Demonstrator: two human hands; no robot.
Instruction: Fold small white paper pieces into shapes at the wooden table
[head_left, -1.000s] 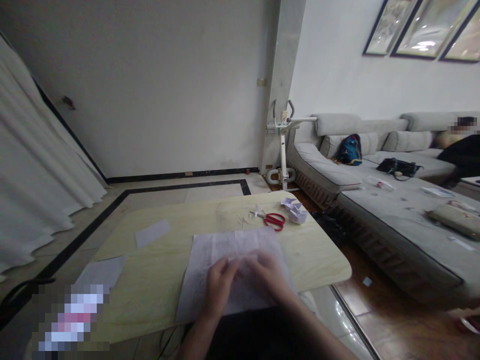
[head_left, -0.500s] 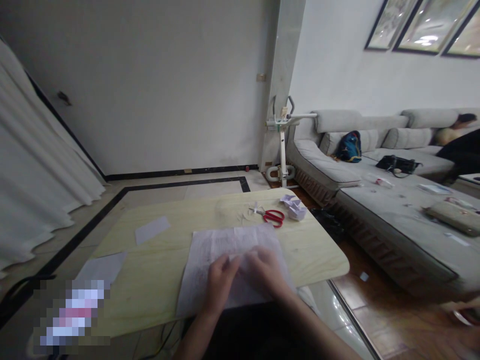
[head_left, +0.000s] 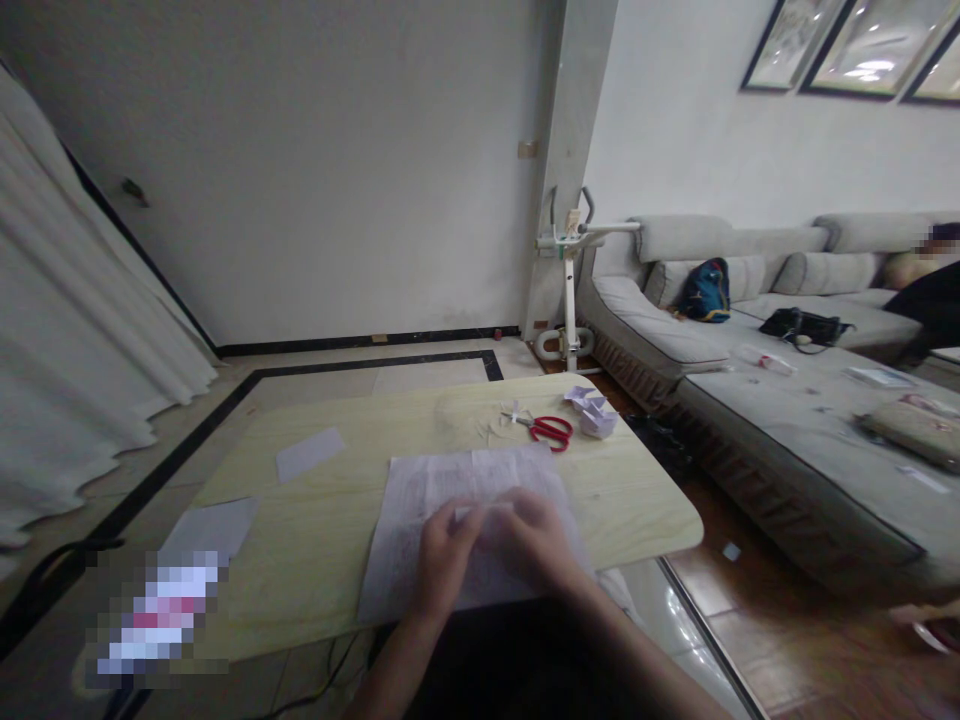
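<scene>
Between my two hands is a small white piece of paper (head_left: 487, 514), pinched at each end. My left hand (head_left: 445, 545) is closed on its left side, thumb and fingertips together. My right hand (head_left: 538, 538) grips the other side, its fingers slightly blurred. Both hands are above a large, creased printed sheet (head_left: 420, 490) that lies at the near edge of the wooden table (head_left: 322, 560). Beyond the sheet lie red-handled scissors (head_left: 551, 432), with thin paper scraps (head_left: 491, 430) around the blades. Folded paper pieces (head_left: 598, 417) sit at the far right corner.
Two pale paper pieces, one flat card (head_left: 310, 454) and one sheet (head_left: 214, 525), lie on the table's left. A pixelated bright object (head_left: 157, 610) is at the near left corner. To the right stands a grey sofa (head_left: 795, 420) with bags; a person sits at its far end.
My hands have come a little closer to level, and the paper between them shows more clearly. The whole view has shifted slightly; the table items stay in place.
</scene>
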